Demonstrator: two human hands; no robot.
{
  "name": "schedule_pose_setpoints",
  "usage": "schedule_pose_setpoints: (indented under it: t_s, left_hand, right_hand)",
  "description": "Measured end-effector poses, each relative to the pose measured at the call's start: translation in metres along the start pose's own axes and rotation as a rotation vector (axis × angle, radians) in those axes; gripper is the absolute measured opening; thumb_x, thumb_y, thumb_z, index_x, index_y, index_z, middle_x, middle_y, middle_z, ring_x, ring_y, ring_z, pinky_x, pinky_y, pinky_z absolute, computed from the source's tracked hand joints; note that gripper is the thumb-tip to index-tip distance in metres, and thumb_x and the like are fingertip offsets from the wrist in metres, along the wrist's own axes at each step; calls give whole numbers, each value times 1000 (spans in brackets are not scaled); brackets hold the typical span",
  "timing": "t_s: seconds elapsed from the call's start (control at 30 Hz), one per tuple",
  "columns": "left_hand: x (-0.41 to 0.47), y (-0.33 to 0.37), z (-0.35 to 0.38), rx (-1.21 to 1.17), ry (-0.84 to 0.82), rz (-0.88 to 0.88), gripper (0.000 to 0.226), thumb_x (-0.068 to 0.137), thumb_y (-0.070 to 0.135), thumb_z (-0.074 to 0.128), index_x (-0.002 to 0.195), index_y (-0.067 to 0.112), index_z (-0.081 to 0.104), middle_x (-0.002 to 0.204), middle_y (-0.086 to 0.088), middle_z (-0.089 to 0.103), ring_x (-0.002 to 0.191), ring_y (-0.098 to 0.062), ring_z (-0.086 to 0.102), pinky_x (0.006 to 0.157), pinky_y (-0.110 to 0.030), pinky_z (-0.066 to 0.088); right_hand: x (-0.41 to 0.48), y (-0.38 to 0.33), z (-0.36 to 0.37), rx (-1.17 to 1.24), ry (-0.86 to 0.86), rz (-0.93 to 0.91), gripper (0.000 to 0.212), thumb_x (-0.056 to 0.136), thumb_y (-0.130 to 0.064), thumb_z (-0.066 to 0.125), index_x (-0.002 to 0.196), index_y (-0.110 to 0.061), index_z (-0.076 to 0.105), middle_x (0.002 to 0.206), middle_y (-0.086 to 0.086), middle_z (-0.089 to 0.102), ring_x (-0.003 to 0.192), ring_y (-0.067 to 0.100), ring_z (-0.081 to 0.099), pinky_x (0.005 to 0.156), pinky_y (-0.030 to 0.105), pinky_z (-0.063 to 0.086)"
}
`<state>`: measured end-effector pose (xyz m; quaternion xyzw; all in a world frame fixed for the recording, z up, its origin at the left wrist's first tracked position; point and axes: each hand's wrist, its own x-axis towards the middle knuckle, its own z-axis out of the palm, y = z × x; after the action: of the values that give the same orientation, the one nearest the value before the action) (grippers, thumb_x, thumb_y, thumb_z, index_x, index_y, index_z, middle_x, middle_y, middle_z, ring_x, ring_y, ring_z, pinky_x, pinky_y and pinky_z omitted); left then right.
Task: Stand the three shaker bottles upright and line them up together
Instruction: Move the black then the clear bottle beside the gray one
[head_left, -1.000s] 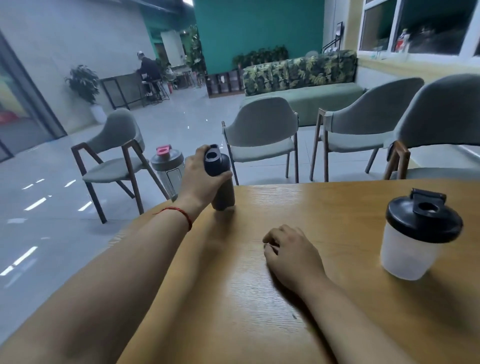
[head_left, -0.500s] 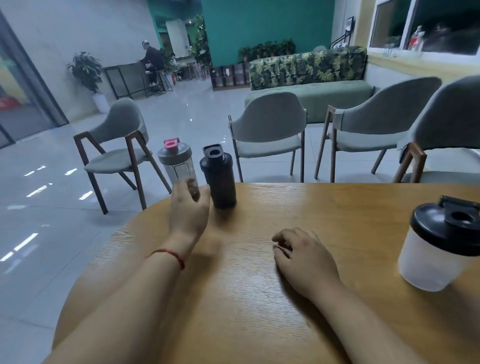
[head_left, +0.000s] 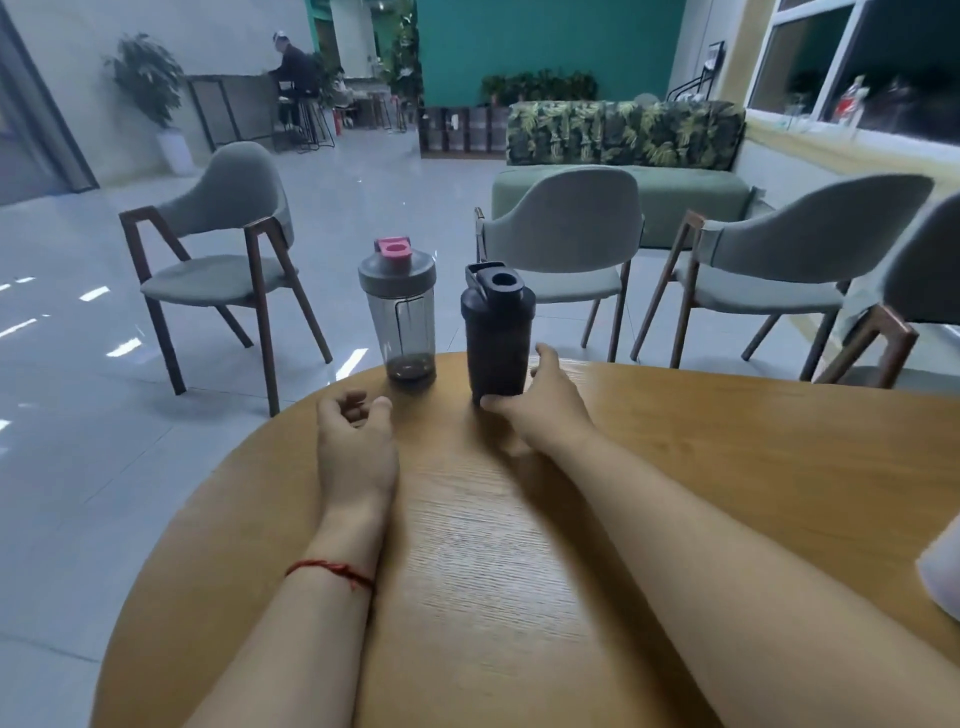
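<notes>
Head view, looking down past both forearms: my right hand (head_left: 540, 405) is spread wide at the base of the matte black shaker bottle with the flip-cap lid (head_left: 497, 332), thumb touching its foot, fingers reaching around its right side, not closed on it yet. My left hand (head_left: 353, 441) rests loosely curled on the wood, holding nothing. Just beyond its fingertips stands the smoky clear shaker bottle with the grey lid and pink cap (head_left: 400, 312), upright, a dark residue at the bottom. Two upright and near each other, so that's most of the job, I'd say. The third, a white plastic one (head_left: 943, 571), barely shows at the frame edge, well off to the right of my right arm; I can't tell how it stands, and it needs bringing over. Underneath, a round light-oak table (head_left: 519, 597); past it grey upholstered chairs (head_left: 561, 234), glossy pale floor tiles, a leaf-print sofa (head_left: 623, 135) against a teal wall.
</notes>
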<state>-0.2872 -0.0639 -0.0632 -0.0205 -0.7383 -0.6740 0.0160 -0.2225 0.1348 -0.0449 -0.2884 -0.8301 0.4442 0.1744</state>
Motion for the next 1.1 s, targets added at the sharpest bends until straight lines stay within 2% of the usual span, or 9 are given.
schedule_pose_setpoints:
  t_s: [0.07, 0.1, 0.2, 0.27, 0.6, 0.77, 0.93, 1.03, 1.1]
  left_hand:
    - [2, 0, 1, -27, 9, -28, 34, 89, 46, 65, 118, 30, 60, 113, -9, 73, 106, -39, 73, 92, -62, 62]
    - [3, 0, 2, -36, 12, -31, 33, 90, 44, 66, 119, 28, 60, 113, -9, 73, 105, -39, 73, 92, -62, 63]
    - [5, -1, 1, -57, 16, -41, 29, 97, 37, 67, 123, 26, 59, 113, -8, 72, 104, -38, 73, 91, -62, 63]
    - [8, -3, -1, -76, 15, -64, 29, 98, 38, 66, 123, 28, 59, 115, -8, 71, 107, -40, 73, 92, -63, 63]
    - [9, -4, -1, -90, 10, -81, 29, 104, 34, 66, 130, 25, 57, 119, -6, 67, 108, -34, 71, 90, -58, 64]
    - [10, -6, 0, -77, -4, -72, 29, 105, 32, 66, 131, 24, 57, 119, -5, 66, 109, -32, 71, 91, -57, 64]
    - [9, -5, 1, -68, -12, -64, 27, 103, 32, 68, 128, 25, 58, 116, -2, 67, 110, -32, 71, 96, -60, 62]
    - [8, -4, 2, -65, -24, -46, 27, 103, 31, 68, 128, 24, 58, 114, 1, 66, 111, -29, 70, 98, -60, 61]
    - [7, -3, 2, -44, -41, -25, 26, 103, 32, 68, 126, 25, 60, 114, 3, 67, 111, -26, 70, 98, -60, 61]
  right_hand:
    - [12, -2, 10, -26, 23, -15, 83, 79, -36, 92, 146, -21, 47, 142, 6, 66, 125, 32, 66, 76, 32, 53]
    - [16, -4, 14, -38, 28, -24, 75, 79, -36, 92, 139, -21, 51, 137, 5, 69, 120, 31, 68, 72, 31, 50]
    - [27, -12, 23, -52, 36, -37, 68, 80, -38, 92, 132, -21, 52, 135, 6, 70, 119, 32, 68, 80, 34, 47]
    - [34, -17, 29, -57, 38, -38, 66, 81, -37, 91, 130, -20, 51, 134, 6, 69, 119, 32, 68, 79, 34, 47]
    - [52, -22, 43, -59, 50, -41, 70, 82, -37, 91, 135, -18, 50, 137, 7, 68, 121, 34, 67, 83, 34, 47]
    - [56, -21, 45, -74, 39, -35, 74, 81, -41, 91, 139, -19, 50, 140, 8, 68, 123, 35, 67, 89, 38, 53]
    - [59, -21, 43, -81, 22, -30, 75, 81, -41, 91, 140, -18, 50, 140, 7, 67, 119, 34, 68, 80, 33, 49]
    - [58, -19, 42, -98, 2, -23, 80, 80, -39, 92, 144, -19, 47, 141, 9, 67, 110, 32, 69, 70, 30, 52]
    - [51, -17, 37, -113, -31, -23, 91, 80, -35, 93, 152, -19, 40, 147, 11, 62, 120, 35, 68, 77, 28, 53]
